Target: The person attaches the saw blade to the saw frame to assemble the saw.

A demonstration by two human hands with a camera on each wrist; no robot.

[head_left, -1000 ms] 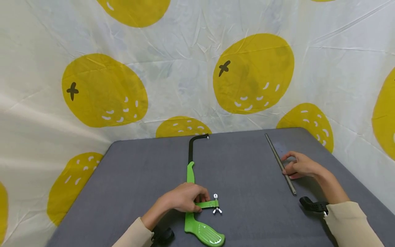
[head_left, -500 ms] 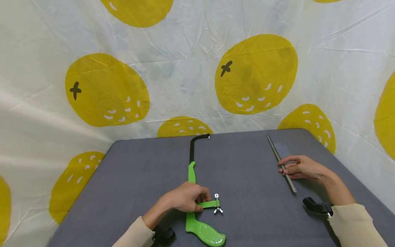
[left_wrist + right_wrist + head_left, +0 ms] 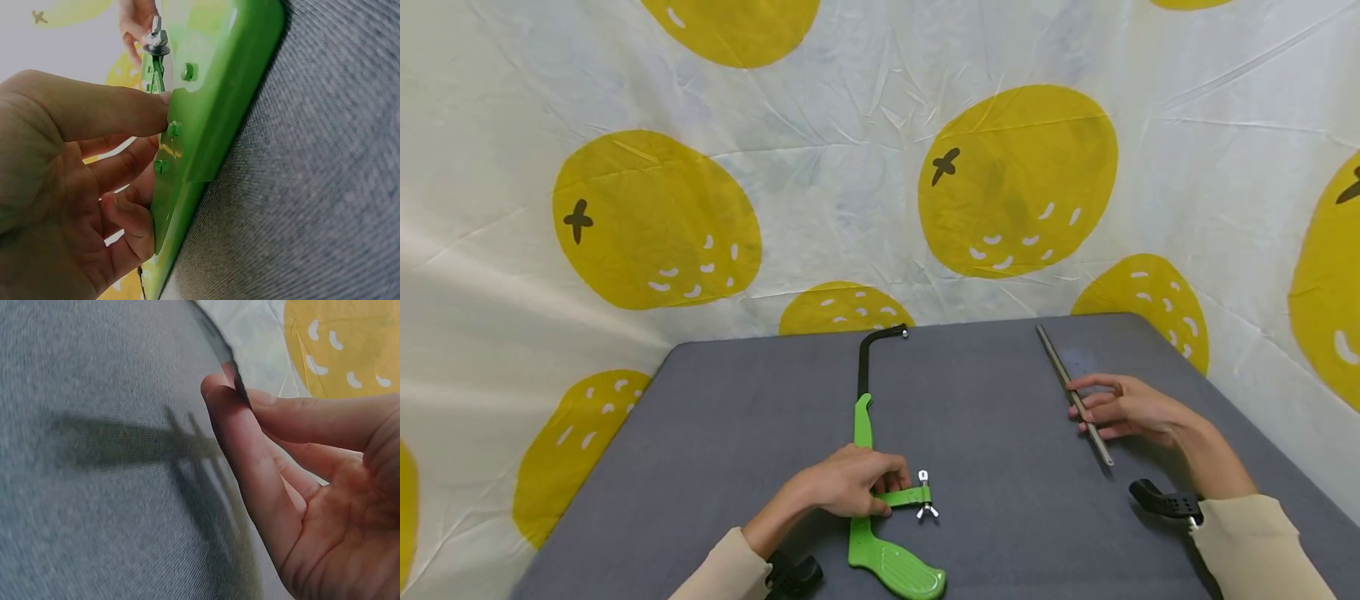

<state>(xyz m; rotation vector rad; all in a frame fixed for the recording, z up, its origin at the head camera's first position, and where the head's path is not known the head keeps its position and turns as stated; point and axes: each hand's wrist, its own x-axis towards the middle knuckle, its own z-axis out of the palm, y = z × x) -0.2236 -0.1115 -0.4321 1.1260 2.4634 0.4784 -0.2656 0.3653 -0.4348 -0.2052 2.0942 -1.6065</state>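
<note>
Green and black, a hacksaw frame (image 3: 863, 423) lay on the grey cloth-covered bench (image 3: 760, 417), black hooked arm (image 3: 863, 367) towards twelve o'clock. The left hand (image 3: 848, 482) gripped it above the ribbed handle (image 3: 901, 568). Between two and three o'clock from there, the right hand (image 3: 1131, 410) pinched a thin grey metal strip (image 3: 1060, 367) slanting from eleven to five.

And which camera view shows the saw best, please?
The head view: it shows the saw from its black bent end to its green handle, partly covered by the left hand. The left wrist view shows only a close piece of the green frame. The right wrist view shows none of it.
</note>
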